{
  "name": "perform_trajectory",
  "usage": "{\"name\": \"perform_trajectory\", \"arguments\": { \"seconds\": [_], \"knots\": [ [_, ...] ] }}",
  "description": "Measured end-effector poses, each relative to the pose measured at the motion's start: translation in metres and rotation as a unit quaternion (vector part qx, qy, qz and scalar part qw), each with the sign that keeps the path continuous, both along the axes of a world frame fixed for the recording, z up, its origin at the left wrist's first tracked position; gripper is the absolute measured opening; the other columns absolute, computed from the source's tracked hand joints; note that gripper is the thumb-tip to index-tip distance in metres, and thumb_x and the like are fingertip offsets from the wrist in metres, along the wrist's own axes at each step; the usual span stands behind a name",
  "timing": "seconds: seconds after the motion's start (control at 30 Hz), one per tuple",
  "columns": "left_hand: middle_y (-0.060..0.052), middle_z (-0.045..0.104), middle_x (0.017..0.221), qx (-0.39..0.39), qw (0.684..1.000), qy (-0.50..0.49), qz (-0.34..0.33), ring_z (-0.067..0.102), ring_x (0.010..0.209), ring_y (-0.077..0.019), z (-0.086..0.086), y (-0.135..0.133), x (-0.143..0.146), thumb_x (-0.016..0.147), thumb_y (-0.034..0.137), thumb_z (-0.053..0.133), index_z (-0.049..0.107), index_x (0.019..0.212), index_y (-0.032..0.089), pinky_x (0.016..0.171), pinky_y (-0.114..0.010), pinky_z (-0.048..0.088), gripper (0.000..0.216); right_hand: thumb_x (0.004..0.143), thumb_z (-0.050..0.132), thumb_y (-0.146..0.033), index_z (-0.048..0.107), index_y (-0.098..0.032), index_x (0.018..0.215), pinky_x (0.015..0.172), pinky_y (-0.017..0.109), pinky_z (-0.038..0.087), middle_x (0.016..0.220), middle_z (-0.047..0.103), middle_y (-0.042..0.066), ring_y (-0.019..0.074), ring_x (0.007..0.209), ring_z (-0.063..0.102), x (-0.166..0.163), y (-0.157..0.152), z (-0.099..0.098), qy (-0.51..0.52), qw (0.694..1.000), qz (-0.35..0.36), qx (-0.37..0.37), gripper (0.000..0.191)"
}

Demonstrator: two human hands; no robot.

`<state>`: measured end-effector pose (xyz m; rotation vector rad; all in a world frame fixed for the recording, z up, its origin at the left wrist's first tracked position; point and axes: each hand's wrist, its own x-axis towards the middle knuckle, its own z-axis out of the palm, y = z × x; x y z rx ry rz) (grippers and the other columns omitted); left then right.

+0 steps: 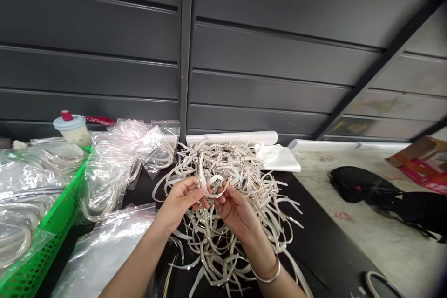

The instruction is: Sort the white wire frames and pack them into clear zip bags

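Over a heaped pile of thin curved strips (pixel 251 186), my two hands come together. The strips are pale on one face and shiny metallic on the other. My left hand (pixel 181 202) pinches a curved strip (pixel 203 173) between thumb and fingers. My right hand (pixel 239 212), with a bangle at the wrist, grips the looped strip's other end. Whether the loop is one strip or more cannot be made out against the pile. The fingertips of both hands are nearly touching.
At left stands a green basket (pixel 66 216) with bagged curved pieces. Clear plastic bags (pixel 104 247) lie beside it, and a lidded cup (pixel 73 129) stands behind. White rolls (pixel 233 138) line the grey wall. Right of the dark table (pixel 324 247), a black bag (pixel 363 191) lies on the floor.
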<state>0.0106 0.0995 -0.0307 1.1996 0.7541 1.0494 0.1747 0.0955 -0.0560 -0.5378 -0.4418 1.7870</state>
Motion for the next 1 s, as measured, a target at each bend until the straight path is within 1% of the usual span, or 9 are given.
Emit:
{"name": "perform_trajectory", "arguments": {
  "seconds": [0.1,0.2,0.33,0.47,0.57,0.7,0.8,0.9,1.0],
  "knots": [
    [-0.002,0.064,0.076,0.025,0.999,0.038,-0.008,0.059,0.061,-0.0098,0.000,0.002,-0.001,0.080,0.035,0.060,0.064,0.083,0.016,0.052,-0.019,0.037,0.020,0.070,0.073,-0.023,0.061,-0.017,0.078,0.061,0.019,0.050,0.072,0.062,-0.002,0.0060,0.057,0.055,0.003,-0.003,-0.003,-0.025,0.999,-0.019,-0.006,0.015],
    [-0.001,0.062,0.064,0.043,0.995,0.083,-0.024,0.057,0.058,-0.0101,0.006,0.006,-0.003,0.081,0.036,0.058,0.064,0.083,0.016,0.053,-0.020,0.038,0.021,0.073,0.069,-0.024,0.059,-0.024,0.089,0.066,0.023,0.049,0.087,0.060,-0.001,0.0098,0.071,0.057,0.010,-0.007,-0.005,-0.126,0.982,-0.131,0.051,0.019],
    [-0.002,0.064,0.075,0.059,0.984,0.144,-0.087,0.057,0.060,-0.0098,0.021,0.012,-0.005,0.080,0.035,0.060,0.064,0.082,0.015,0.056,-0.021,0.040,0.020,0.083,0.058,-0.024,0.058,-0.027,0.097,0.086,0.036,0.046,0.099,0.056,0.003,0.0175,0.096,0.054,0.019,-0.012,-0.002,-0.374,0.854,-0.274,0.236,0.014],
    [-0.003,0.065,0.076,0.081,0.967,0.180,-0.160,0.057,0.060,-0.0098,0.035,0.014,-0.009,0.080,0.033,0.060,0.064,0.081,0.015,0.059,-0.022,0.044,0.019,0.084,0.056,-0.021,0.057,-0.028,0.103,0.092,0.042,0.044,0.107,0.056,0.005,0.0204,0.105,0.052,0.021,-0.020,-0.002,-0.529,0.722,-0.196,0.400,0.020],
    [-0.004,0.066,0.079,0.099,0.960,0.172,-0.196,0.059,0.058,-0.0096,0.040,0.018,-0.020,0.080,0.029,0.061,0.065,0.082,0.015,0.056,-0.021,0.045,0.015,0.084,0.057,-0.023,0.050,-0.026,0.114,0.094,0.042,0.044,0.117,0.049,0.008,0.0225,0.113,0.047,0.017,-0.027,-0.005,-0.564,0.684,-0.188,0.423,0.031],
    [-0.004,0.069,0.076,0.148,0.965,0.018,-0.215,0.060,0.051,-0.0090,0.040,0.035,-0.044,0.078,0.024,0.062,0.067,0.084,0.017,0.045,-0.017,0.044,0.011,0.086,0.052,-0.019,0.042,-0.026,0.124,0.096,0.044,0.042,0.120,0.048,0.009,0.0225,0.116,0.045,0.021,-0.019,-0.008,-0.567,0.646,-0.279,0.427,0.040],
    [0.001,0.065,0.059,0.171,0.950,-0.179,-0.189,0.049,0.034,-0.0049,0.043,0.053,-0.062,0.069,0.025,0.071,0.065,0.070,0.018,0.033,-0.015,0.037,0.010,0.087,0.046,-0.013,0.050,-0.027,0.116,0.091,0.044,0.045,0.107,0.057,0.007,0.0212,0.105,0.053,0.040,0.009,-0.011,-0.590,0.610,-0.328,0.415,0.033],
    [0.009,0.062,0.051,0.126,0.928,-0.338,-0.097,0.037,0.025,-0.0005,0.052,0.063,-0.075,0.056,0.021,0.078,0.059,0.063,0.022,0.028,-0.013,0.034,0.020,0.085,0.045,-0.013,0.061,-0.023,0.102,0.087,0.042,0.045,0.098,0.061,0.007,0.0225,0.096,0.055,0.061,0.042,-0.014,-0.655,0.577,-0.321,0.368,0.026],
    [0.016,0.064,0.055,0.105,0.896,-0.430,0.022,0.042,0.029,0.0030,0.062,0.063,-0.087,0.066,0.022,0.072,0.059,0.069,0.026,0.033,-0.008,0.033,0.014,0.085,0.044,-0.014,0.066,-0.018,0.099,0.085,0.038,0.043,0.096,0.061,0.010,0.0234,0.093,0.055,0.071,0.068,-0.016,-0.766,0.519,-0.229,0.303,0.026]
  ]
}}
